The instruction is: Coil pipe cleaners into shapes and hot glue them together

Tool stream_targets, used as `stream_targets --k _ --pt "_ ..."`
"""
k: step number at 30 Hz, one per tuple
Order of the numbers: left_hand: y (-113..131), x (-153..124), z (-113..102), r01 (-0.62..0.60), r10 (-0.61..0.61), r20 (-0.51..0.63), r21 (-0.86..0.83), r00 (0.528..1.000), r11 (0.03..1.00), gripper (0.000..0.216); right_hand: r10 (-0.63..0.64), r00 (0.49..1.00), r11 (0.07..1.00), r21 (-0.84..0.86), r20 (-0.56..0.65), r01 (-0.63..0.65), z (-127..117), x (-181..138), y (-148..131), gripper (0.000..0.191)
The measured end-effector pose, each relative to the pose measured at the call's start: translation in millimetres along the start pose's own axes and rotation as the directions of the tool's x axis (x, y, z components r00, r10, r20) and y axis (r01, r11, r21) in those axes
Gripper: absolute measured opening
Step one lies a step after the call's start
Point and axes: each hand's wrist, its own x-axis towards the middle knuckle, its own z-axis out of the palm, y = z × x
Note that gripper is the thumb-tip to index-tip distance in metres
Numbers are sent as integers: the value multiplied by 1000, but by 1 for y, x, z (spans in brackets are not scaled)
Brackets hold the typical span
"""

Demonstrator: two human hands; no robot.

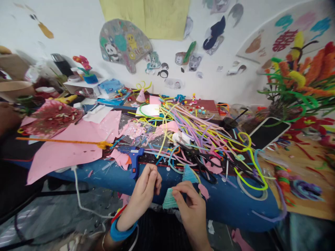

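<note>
In the head view my right hand (191, 205) pinches a light turquoise fuzzy piece (170, 199) between thumb and fingers. It looks made of pipe cleaners laid side by side in ridges. Just to its left, my left hand (148, 183) is closed with curled fingers; whatever it may hold is hidden. Beyond the right hand, a darker blue-turquoise triangular ridged piece (190, 174) lies at the table edge. A blue glue gun (135, 162) rests above my left hand. Black scissors (205, 164) lie beyond the right hand, near a small pink scrap (203, 191).
A heap of coloured pipe cleaners (191, 125) spreads across the table. Pink paper (70, 153) covers the left side, crossed by an orange stick (62, 141). At right are a phone (269, 132) and pipe-cleaner flowers (300, 80). Another person's hand (7, 118) shows at far left.
</note>
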Motion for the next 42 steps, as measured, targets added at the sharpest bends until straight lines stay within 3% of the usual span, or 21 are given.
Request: stream_targets --k 5,10,13,21,23,28,33,38,42 --pt "-4 -3 -4 9 -12 28 90 1000 996 35 40 999 998 38 25 -41 1 1 2 11" --pt "-1 2 -4 36 -35 -13 89 999 995 17 92 995 993 66 30 -94 1 3 2 13" --pt "-3 5 -6 42 -40 -25 77 999 996 18 130 991 987 88 20 -131 1 4 3 14" --pt "-11 11 -10 25 -33 13 389 999 921 36 236 972 962 140 5 -234 2 8 4 18" --pt "-10 13 -10 28 -38 20 371 999 928 36 263 965 951 168 0 -259 2 9 4 19" --pt "-8 17 -9 89 -100 55 175 993 981 11 313 950 922 239 -5 -303 3 11 7 18" --pt "-10 18 -7 189 -191 31 69 981 980 18 396 918 881 295 -29 -370 4 12 11 19" --pt "-15 22 -10 194 -195 -9 150 981 969 27 482 874 829 359 -68 -429 6 12 15 25" --pt "-13 24 -12 98 -123 76 274 989 957 30 500 859 817 389 -110 -425 8 15 15 27"
